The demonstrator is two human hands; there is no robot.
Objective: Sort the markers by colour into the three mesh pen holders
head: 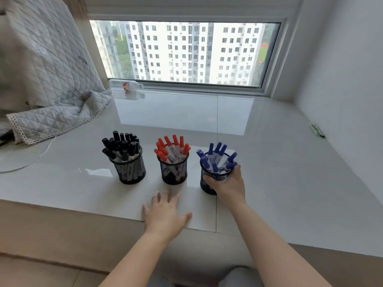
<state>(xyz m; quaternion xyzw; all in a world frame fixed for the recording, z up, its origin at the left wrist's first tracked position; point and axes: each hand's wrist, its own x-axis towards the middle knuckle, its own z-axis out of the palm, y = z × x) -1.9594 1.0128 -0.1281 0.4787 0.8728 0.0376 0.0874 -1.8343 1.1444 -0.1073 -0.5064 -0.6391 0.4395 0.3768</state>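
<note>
Three mesh pen holders stand in a row across the middle of the frame on a glossy white sill [269,125], each already filled with a single colour in the head view: black markers [121,146] in the left holder [130,170], red markers [173,149] in the centre holder [175,172], and blue markers [216,157] in the right holder [208,183]. No loose marker shows on the sill near the holders, so the sorting looks complete or all but complete; a small green object [316,130] at the right edge of the frame is too small to identify. The right hand [228,185] is wrapped around the rim and side of the blue-marker holder, fingers curled on the mesh, apparently steadying or positioning it. The left hand [165,212] lies low in the centre, fingers spread and flat, holding nothing. A quilted cloth [47,79] is draped at upper left, and a plastic bottle [126,85] lies below the window [186,52].
</note>
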